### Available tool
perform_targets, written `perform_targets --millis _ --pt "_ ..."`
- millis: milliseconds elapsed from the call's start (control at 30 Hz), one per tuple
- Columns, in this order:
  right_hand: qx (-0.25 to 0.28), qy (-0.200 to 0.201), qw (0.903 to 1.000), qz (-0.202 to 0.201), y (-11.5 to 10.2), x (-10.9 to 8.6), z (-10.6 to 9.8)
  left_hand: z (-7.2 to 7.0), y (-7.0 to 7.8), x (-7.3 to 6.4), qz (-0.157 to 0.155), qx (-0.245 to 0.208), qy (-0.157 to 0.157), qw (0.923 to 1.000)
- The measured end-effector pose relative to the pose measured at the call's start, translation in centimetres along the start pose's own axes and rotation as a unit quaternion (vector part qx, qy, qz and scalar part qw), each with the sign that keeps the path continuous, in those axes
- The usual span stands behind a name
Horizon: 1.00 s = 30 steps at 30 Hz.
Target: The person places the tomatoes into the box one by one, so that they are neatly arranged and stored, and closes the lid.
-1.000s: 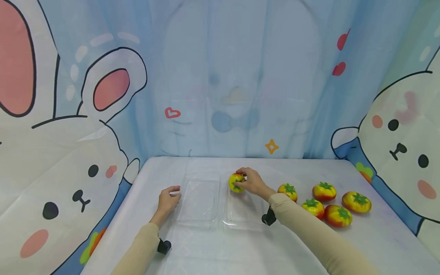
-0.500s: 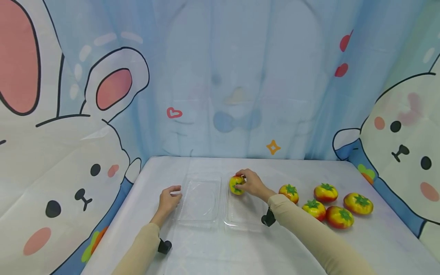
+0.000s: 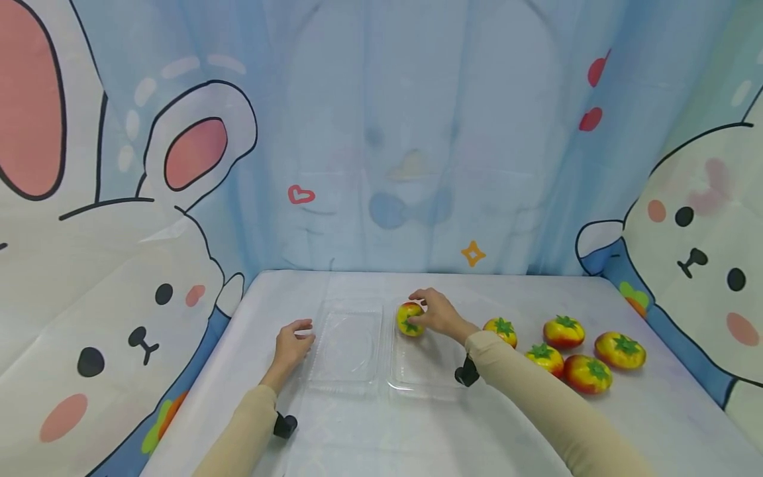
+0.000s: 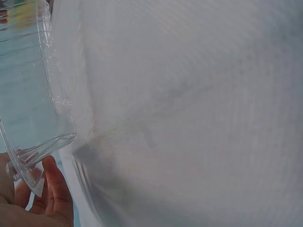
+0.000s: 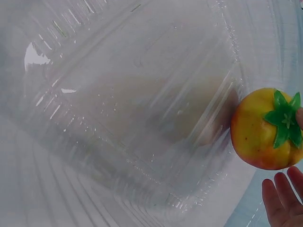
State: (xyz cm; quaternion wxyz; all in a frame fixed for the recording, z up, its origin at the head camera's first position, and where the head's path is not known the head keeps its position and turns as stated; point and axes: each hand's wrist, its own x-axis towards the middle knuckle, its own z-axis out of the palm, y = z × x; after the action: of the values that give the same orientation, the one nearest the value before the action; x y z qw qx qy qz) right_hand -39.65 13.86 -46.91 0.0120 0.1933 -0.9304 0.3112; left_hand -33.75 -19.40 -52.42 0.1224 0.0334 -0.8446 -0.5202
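White table (image 3: 417, 440) held five red-yellow fruits (image 3: 587, 375) at right, two clear trays (image 3: 348, 348) nearer the middle. Right hand (image 3: 442, 316), half spread, gripped a sixth fruit (image 3: 405, 319) at far left corner of right tray (image 3: 417, 368). Left hand's (image 3: 291, 348) fingers were parted, loosely bent beside left tray (image 3: 342, 358); contact unclear.

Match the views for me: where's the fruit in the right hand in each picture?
Head: the fruit in the right hand is slightly right of centre, below mid-height.
Left wrist: a yellow-and-red patch shows through plastic, top-left corner; I can't tell if it's this fruit.
Right wrist: at the right edge, just below mid-height, green leaves showing.
Shared landmark: the clear plastic container, in all three views.
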Motion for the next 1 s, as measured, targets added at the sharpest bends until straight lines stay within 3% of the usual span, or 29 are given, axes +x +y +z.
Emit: perform_targets --millis 500,700,1000 --pt "-0.010 0.013 0.9997 -0.018 0.8 -0.3 -3.8 0.3 -0.1 -0.2 0.007 -0.002 0.007 0.9999" --pt "0.001 0.008 0.9998 0.016 2.4 -1.4 -7.0 0.6 0.0 -0.4 -0.001 -0.002 0.003 1.0000" --pt "-0.025 -0.050 0.9965 0.063 5.3 -3.7 -11.3 0.4 0.1 -0.4 -0.018 -0.006 0.008 0.9998"
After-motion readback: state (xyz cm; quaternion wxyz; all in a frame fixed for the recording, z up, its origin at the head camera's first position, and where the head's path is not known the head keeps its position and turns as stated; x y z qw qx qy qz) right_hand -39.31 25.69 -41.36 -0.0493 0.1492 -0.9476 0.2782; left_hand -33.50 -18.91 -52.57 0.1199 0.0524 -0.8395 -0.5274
